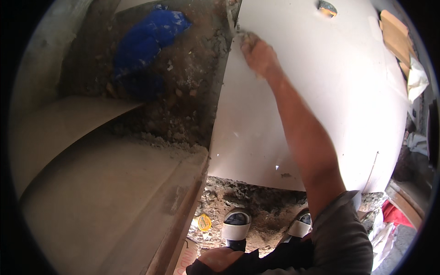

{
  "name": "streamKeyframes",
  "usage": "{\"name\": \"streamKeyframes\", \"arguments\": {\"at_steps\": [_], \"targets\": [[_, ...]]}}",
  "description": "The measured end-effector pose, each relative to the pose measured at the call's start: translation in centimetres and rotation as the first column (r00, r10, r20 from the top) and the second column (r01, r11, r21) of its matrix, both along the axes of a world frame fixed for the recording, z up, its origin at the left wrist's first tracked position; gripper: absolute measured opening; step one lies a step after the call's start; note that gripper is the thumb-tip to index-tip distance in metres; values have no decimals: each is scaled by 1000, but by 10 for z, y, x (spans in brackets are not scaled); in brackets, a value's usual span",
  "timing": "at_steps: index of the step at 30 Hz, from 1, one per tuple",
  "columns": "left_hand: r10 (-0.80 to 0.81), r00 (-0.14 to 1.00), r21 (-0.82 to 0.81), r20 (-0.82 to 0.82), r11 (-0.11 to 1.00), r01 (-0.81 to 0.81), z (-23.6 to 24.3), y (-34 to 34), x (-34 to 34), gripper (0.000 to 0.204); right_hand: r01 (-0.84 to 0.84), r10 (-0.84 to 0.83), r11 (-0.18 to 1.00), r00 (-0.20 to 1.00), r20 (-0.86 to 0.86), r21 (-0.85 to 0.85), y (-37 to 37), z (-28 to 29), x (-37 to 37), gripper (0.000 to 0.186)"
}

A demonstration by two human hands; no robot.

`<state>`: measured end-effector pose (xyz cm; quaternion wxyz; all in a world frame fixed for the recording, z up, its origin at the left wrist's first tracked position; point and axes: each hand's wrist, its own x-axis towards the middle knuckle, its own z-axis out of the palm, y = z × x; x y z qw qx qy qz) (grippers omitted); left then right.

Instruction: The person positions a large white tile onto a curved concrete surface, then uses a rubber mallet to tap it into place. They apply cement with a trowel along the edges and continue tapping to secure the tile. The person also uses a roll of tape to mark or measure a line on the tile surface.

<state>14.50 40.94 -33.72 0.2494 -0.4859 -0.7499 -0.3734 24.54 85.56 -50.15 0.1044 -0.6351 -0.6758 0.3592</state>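
At the far left are two pale surfaces: a curving panel (73,119) and, nearer the person, a broad tan slab (101,197) with one long raised edge on its right. Behind them, one crumpled blue sheet (151,39) lies on dark rubble (183,82), and grey crumbs gather along the tan slab's far edge. One round yellow lid (204,222) lies on the littered ground (270,220) beside that raised edge. The left hand is out of view, so its grip cannot be told.

The large white slab (256,137) begins just right of the rubble. The right hand (259,57) is at its left border, toward the far end, so most of the slab extends to the right of the grip and back toward the person. The fingers are curled down by a grey smear; whether the grip encloses something small, I cannot tell. Two sandals (237,224) stand on the ground below the slab's near edge.

To the right of the forearm (302,133), the white surface offers wide open room, with one small dark rounded piece (327,8) near the top. Past its right border are brown cardboard (395,36), one white bag (416,80) and red cloth (395,213).
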Motion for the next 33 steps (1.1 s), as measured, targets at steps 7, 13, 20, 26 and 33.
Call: {"name": "streamKeyframes", "arguments": {"at_steps": [7,13,20,26,33], "targets": [[-7,1000,-3,-5,1000,7,4,-1,-5,54,9,9,979,996,-85,205,-160,-14,-21,52],[-26,1000,6,-8,1000,26,4,1,-12,53,-66,72,990,997,-39,124,-254,-3,-20,56],[-43,999,13,-12,999,43,6,0,-16,52,-118,99,991,966,-239,-67,-283,15,-24,53],[-42,999,29,-17,999,43,6,0,-18,51,21,-41,998,937,-347,-60,-222,16,-14,49],[-35,999,33,-11,999,36,7,4,-18,50,234,-242,970,891,-384,-69,-112,24,-39,47]]}}
